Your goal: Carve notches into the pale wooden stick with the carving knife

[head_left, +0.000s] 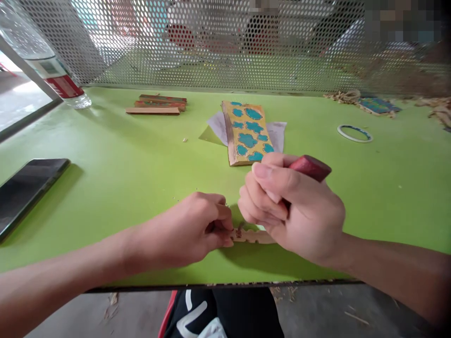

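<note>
My left hand (188, 230) pinches a small carved wooden piece (252, 236) by one end, low over the green table (105, 141). My right hand (296, 206) grips a red block (312, 167), which shows above the fingers, and part of it is hidden in my palm. Those fingers curl just above the wooden piece, and I cannot tell whether they touch it. Farther up the table, a wooden panel (246, 134) painted yellow with teal blobs lies on white paper (276, 134).
A dark phone (30, 195) lies at the left edge. A plastic bottle (59, 77) stands back left, near several wooden sticks (153, 110). To the right are a thin ring (354, 133), a painted piece (378, 105) and wood shavings (440, 112). A perforated metal screen (225, 42) rises behind.
</note>
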`<state>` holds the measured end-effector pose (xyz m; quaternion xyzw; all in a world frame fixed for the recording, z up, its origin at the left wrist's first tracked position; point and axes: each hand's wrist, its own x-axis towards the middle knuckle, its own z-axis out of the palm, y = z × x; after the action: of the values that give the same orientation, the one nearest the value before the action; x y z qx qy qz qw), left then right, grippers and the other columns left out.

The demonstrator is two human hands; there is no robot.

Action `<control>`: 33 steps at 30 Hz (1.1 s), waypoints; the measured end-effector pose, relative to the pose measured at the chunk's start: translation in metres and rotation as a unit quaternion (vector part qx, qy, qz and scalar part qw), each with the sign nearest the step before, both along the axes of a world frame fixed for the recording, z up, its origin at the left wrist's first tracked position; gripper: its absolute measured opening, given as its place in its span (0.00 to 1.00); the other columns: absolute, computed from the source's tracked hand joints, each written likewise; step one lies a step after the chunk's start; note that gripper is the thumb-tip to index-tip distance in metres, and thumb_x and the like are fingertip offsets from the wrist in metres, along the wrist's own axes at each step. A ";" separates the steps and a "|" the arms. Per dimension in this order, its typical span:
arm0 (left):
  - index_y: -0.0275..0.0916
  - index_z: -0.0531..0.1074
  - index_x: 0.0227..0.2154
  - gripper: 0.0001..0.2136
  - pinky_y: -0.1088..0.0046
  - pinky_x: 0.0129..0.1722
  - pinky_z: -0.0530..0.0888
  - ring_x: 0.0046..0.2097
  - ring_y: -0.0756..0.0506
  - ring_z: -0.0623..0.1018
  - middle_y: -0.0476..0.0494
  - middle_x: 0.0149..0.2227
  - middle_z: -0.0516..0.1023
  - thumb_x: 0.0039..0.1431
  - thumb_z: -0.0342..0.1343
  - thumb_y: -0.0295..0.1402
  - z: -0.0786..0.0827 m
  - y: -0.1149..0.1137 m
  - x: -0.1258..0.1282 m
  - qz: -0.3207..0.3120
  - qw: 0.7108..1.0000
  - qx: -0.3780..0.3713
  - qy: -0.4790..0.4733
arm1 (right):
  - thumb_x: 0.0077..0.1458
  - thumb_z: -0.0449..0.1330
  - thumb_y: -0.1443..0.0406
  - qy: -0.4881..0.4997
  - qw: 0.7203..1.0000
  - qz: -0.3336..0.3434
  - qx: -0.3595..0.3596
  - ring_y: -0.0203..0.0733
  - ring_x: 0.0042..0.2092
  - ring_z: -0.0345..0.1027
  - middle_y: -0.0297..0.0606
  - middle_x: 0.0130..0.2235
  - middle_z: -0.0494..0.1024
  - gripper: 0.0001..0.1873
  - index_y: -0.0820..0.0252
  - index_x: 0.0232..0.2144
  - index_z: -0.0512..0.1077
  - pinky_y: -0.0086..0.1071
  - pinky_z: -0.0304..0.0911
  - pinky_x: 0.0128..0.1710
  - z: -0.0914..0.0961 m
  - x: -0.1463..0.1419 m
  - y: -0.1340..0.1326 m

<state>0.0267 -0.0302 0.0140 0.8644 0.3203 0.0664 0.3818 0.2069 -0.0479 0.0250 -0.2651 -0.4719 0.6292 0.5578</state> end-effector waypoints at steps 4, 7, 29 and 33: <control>0.36 0.79 0.30 0.06 0.78 0.33 0.69 0.32 0.52 0.74 0.49 0.33 0.77 0.57 0.58 0.22 0.000 0.000 0.000 0.015 0.999 -0.033 -0.004 | 0.57 0.62 0.67 -0.015 0.997 0.076 -0.001 0.30 0.17 0.50 0.25 0.14 0.57 0.24 0.56 0.14 0.58 0.30 0.48 0.17 0.008 0.007 0.001; 0.36 0.77 0.29 0.07 0.79 0.30 0.68 0.31 0.52 0.73 0.50 0.30 0.75 0.53 0.56 0.20 -0.001 0.000 0.000 0.012 0.999 -0.024 -0.033 | 0.52 0.62 0.71 -0.112 0.978 0.174 0.008 0.30 0.19 0.48 0.25 0.16 0.57 0.21 0.56 0.13 0.58 0.31 0.46 0.19 0.017 0.011 -0.009; 0.35 0.77 0.29 0.07 0.75 0.36 0.69 0.35 0.50 0.73 0.47 0.32 0.75 0.57 0.56 0.20 -0.001 -0.001 -0.002 0.004 0.999 -0.024 -0.028 | 0.54 0.69 0.61 -0.149 0.985 0.047 0.070 0.34 0.22 0.53 0.27 0.20 0.59 0.23 0.57 0.19 0.59 0.34 0.57 0.22 0.023 0.020 -0.027; 0.35 0.77 0.28 0.07 0.75 0.35 0.69 0.34 0.50 0.72 0.48 0.32 0.74 0.57 0.56 0.20 -0.002 -0.002 -0.003 0.002 1.000 -0.023 -0.019 | 0.55 0.68 0.52 -0.131 0.987 0.074 0.059 0.33 0.21 0.51 0.27 0.19 0.57 0.27 0.57 0.19 0.58 0.34 0.54 0.21 0.020 0.019 -0.026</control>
<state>0.0242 -0.0317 0.0118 0.8533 0.3160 0.0760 0.4076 0.2256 -0.0736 0.0445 -0.2759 -0.5958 0.5995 0.4577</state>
